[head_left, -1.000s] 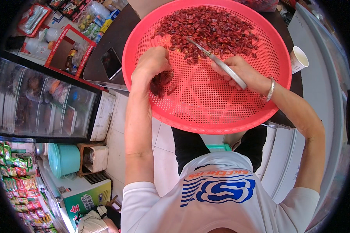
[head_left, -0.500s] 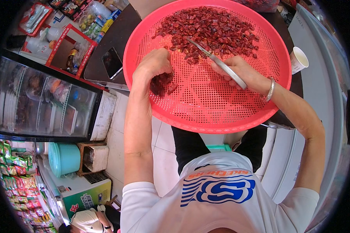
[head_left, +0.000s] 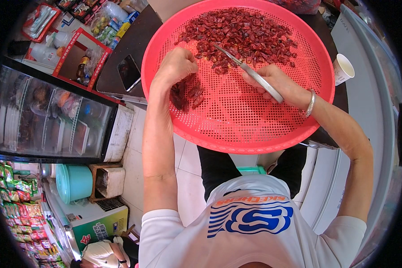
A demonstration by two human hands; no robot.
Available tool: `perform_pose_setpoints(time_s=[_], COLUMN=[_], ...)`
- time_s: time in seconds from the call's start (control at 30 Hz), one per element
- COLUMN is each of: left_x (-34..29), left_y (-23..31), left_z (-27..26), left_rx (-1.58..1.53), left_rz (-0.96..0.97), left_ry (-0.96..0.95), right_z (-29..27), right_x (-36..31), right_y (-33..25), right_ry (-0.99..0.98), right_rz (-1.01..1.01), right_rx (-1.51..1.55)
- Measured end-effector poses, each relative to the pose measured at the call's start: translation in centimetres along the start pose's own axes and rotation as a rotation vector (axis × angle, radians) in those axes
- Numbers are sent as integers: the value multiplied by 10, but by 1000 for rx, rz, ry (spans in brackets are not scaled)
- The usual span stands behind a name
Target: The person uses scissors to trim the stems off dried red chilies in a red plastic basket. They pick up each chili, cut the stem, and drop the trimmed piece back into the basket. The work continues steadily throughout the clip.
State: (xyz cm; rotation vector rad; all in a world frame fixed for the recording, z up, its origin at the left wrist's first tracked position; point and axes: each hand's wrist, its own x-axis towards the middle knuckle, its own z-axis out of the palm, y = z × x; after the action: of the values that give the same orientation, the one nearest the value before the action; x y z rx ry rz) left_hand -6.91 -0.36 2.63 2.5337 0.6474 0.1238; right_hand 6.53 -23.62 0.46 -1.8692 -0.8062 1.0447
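Right hand [head_left: 272, 82] is gripping silver scissors [head_left: 264, 82] right of the red mesh tray's [head_left: 236, 146] centre, blades angling over the red chili-like pieces [head_left: 245, 33] lying on its far side. Left hand [head_left: 178, 66] is bunching its fingers by the darker pods [head_left: 179, 96] sitting at the tray's left; can't tell if it's pinching one. Probably picking stock for cutting; next move seems to be calling for a firm pinch, fingertips clear of blades.
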Motion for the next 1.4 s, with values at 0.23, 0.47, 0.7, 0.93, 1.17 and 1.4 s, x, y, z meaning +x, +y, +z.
perform_pose_setpoints(time_s=[0.23,0.47,0.7,0.93,1.17,1.4], left_x=[0,1,5,19,29,26], left_y=[0,10,10,3,-2,5], left_z=[3,0,3,10,20,22], left_rx=[-509,-1016,-1365,-1517,-1511,-1530], left_rz=[34,-48,-116,-239,-232,-206], left_ry=[88,52,-9,-70,-47,25], right_z=[-1,-2,-1,-1,0,-1], right_x=[-1,0,0,-1,0,-1], right_y=[1,2,2,2,4,3], right_ry=[24,8,27,49,47,31], right_rz=[-59,-74,-62,-98,-136,-130], right_rx=[8,29,27,-19,-27,-34])
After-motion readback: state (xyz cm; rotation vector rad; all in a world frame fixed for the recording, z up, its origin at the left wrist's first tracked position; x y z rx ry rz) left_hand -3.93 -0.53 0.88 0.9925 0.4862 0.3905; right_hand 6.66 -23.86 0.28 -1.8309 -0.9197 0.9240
